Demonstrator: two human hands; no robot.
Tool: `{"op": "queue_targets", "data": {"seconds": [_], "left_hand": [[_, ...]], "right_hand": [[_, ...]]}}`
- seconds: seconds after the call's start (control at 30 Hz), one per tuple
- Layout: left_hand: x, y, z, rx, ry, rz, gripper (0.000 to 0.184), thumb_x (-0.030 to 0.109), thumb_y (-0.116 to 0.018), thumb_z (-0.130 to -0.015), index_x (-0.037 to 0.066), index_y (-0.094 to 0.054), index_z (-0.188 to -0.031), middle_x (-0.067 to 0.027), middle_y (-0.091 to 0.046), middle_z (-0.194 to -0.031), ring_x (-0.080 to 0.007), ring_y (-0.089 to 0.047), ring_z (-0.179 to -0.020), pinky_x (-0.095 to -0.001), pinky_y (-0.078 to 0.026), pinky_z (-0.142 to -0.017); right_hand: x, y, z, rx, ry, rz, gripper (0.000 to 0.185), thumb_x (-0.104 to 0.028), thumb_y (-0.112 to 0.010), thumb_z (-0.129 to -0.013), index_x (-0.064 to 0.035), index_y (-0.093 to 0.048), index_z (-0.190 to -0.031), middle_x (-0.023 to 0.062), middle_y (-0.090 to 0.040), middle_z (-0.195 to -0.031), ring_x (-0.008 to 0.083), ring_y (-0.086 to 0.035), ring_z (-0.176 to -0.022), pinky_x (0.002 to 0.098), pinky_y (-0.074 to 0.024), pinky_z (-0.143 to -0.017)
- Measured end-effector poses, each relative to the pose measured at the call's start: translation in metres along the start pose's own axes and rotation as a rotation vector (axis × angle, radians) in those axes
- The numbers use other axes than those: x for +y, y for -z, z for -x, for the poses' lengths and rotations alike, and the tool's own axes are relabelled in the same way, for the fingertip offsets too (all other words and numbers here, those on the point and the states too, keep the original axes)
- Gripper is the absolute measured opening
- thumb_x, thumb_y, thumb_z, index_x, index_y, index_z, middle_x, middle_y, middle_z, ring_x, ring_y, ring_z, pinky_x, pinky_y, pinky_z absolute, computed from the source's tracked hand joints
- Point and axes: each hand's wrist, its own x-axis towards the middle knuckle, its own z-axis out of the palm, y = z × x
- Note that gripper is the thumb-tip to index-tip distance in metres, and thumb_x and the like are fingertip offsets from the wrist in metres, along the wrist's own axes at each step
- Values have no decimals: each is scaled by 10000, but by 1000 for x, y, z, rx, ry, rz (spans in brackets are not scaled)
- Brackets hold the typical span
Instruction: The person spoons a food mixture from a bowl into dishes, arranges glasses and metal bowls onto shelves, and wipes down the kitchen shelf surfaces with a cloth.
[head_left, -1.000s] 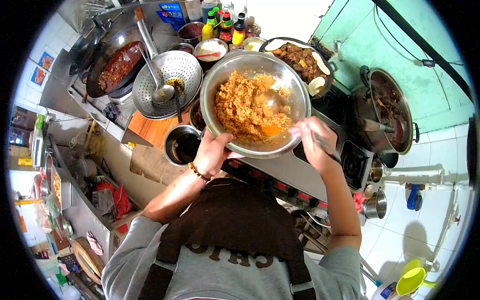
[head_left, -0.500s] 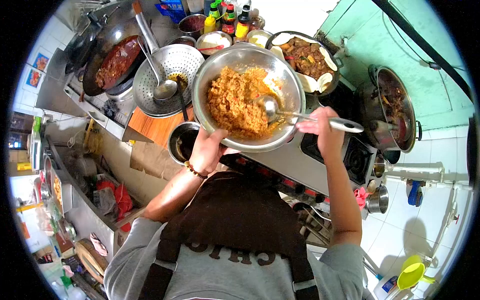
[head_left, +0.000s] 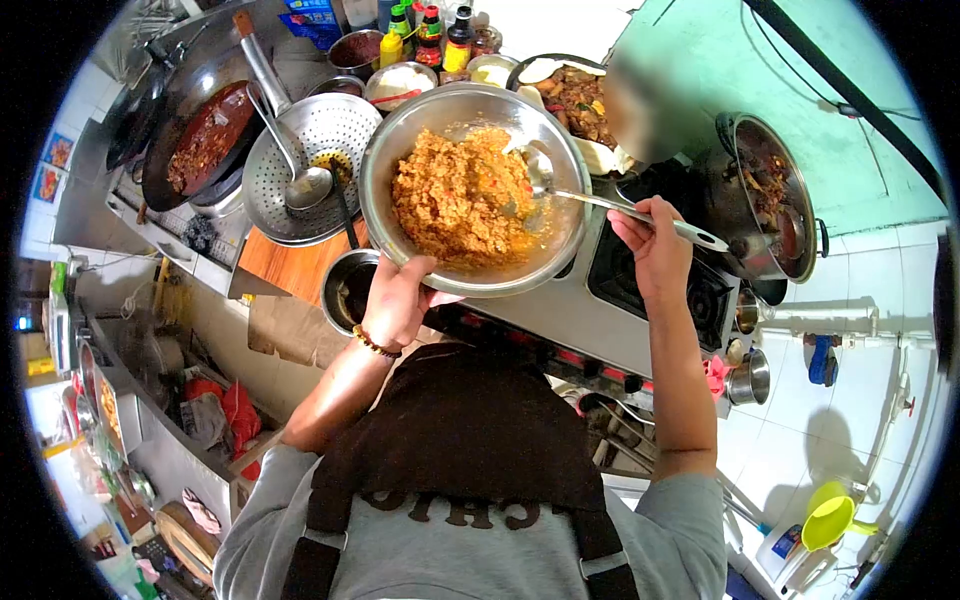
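In front of me a large steel mixing bowl is tilted toward me, holding an orange-brown crumbly food mixture. My left hand grips its near rim, thumb over the edge and the other fingers underneath, partly hidden. My right hand is closed on the long handle of a ladle. The ladle's head rests inside the bowl, at the right side of the mixture. Just left of my left wrist sits a small dark-filled pot with a dark handle.
Left of the bowl lies a perforated steel strainer with another ladle, beyond it a wok of red-brown food. Sauce bottles stand at the back. A pan of stew is behind, a deep pot right, near the gas burner.
The ladle's head has shifted up toward the bowl's far right side, and my right hand has changed its angle on the handle. The whole view has moved slightly; my left hand keeps the rim.
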Motion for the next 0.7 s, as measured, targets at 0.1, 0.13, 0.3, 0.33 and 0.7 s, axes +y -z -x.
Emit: {"op": "queue_targets", "data": {"seconds": [0.1,0.13,0.3,0.33,0.7], "left_hand": [[2,0,-4,11,-3,10,376,-1,-393,-840,-55,-320,-1205,-202,-527,-1081,-279,-626,-833,-336,-590,-619],[2,-1,-5,4,-2,8,376,-1,-393,-840,-55,-320,-1205,-202,-527,-1081,-279,-626,-833,-336,-590,-619],[1,2,-13,18,8,-6,377,9,-392,-843,-66,-315,-1205,-201,-532,-1066,-279,-627,-829,-332,-588,-621],[1,3,-15,-2,13,-8,377,11,-391,-843,-70,-314,-1204,-201,-534,-1063,-277,-626,-831,-332,-587,-623],[8,11,-6,33,27,9,356,0,-388,-832,-114,-348,-1167,-211,-543,-1057,-271,-627,-830,-336,-582,-632]], "right_hand": [[2,1,6,23,66,-52,182,-154,-480,-900,21,-493,-852,150,-599,-808,301,-653,-758,327,-570,-671],[3,1,8,45,113,-74,182,-151,-478,-902,24,-488,-853,152,-597,-822,306,-651,-774,329,-569,-683],[9,7,9,185,212,-167,184,-148,-464,-908,32,-459,-869,172,-587,-855,310,-641,-823,336,-563,-725],[10,6,8,226,254,-194,181,-143,-458,-909,35,-448,-880,182,-582,-864,311,-637,-841,338,-560,-740],[35,42,-47,311,564,332,190,-146,-419,-933,44,-426,-917,154,-542,-891,255,-621,-881,305,-530,-778]]}}
